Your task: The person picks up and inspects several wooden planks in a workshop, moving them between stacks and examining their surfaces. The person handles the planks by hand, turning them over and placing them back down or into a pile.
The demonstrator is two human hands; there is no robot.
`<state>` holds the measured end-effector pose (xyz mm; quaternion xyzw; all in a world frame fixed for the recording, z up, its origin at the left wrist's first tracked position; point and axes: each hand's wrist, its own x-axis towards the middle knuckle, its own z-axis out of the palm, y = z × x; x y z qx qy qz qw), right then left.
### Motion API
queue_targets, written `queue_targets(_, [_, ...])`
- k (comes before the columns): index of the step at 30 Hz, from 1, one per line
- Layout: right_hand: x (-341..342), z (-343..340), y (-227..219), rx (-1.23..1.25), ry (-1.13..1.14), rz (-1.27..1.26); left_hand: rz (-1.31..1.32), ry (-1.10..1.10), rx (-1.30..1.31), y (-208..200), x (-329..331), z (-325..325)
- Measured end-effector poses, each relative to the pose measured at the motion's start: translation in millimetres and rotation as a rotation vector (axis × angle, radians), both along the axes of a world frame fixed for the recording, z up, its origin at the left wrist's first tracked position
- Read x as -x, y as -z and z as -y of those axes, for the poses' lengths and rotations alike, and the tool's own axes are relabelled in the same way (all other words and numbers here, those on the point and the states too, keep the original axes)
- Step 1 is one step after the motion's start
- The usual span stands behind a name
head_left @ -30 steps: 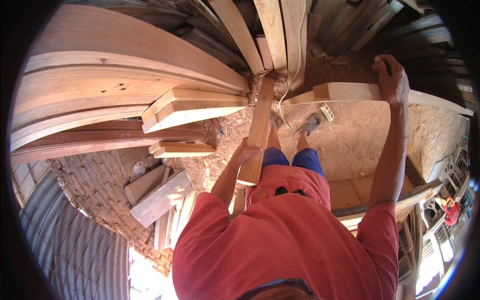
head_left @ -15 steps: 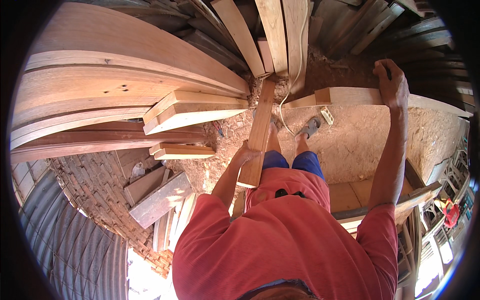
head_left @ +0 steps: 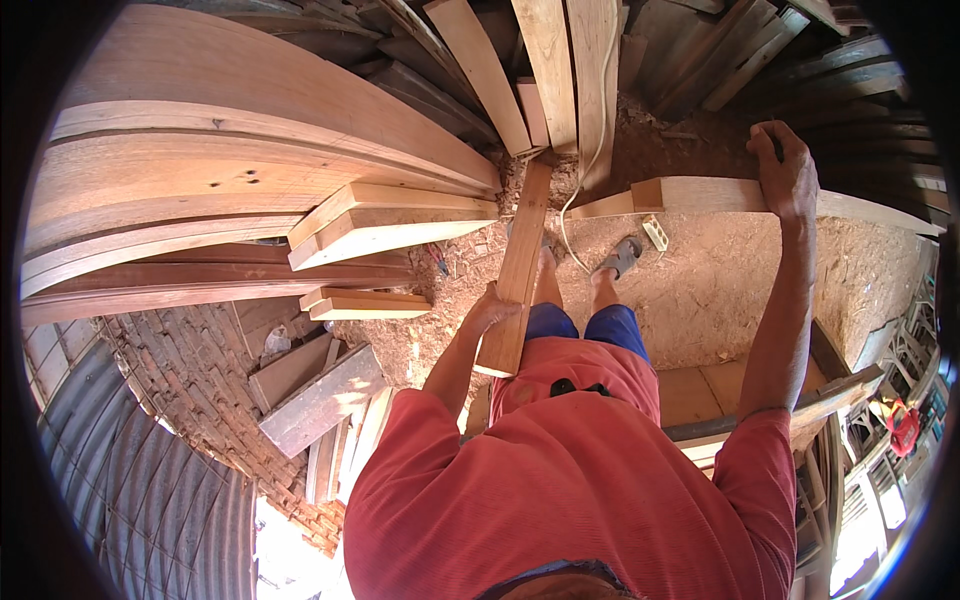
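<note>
No packages, labels or signs could be made out. Left hand (head_left: 492, 308) hung low beside the thigh, fingers wrapped around 1 short wooden plank (head_left: 518, 262) held upright, its far end toward the stacked boards (head_left: 385, 220). Right arm stretched out straight; right hand (head_left: 787, 172) rested on top of 1 long pale beam (head_left: 700, 195), fingers curled over its far edge. The beam lay across the sawdust floor (head_left: 720, 280). 2 sandalled feet stood below, near a white cord (head_left: 585, 165).
</note>
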<state>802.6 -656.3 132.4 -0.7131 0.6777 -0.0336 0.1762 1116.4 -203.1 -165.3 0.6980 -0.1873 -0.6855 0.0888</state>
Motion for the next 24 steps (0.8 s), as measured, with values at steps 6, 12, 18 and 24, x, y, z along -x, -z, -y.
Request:
queue_targets(6, [3,1,2,0.008,-0.012,0.009,0.062,0.040,0.011,6,2,-4])
queue_targets(12, [2,1,2,0.003,-0.003,0.003,0.062,0.051,-0.014,7,2,-5])
queue_targets(18, [1,0,0,-0.004,0.004,0.005,0.073,0.050,-0.023,11,2,-3])
queue_targets(24, [2,-1,2,0.035,-0.008,0.012,0.069,0.028,-0.006,22,4,-11])
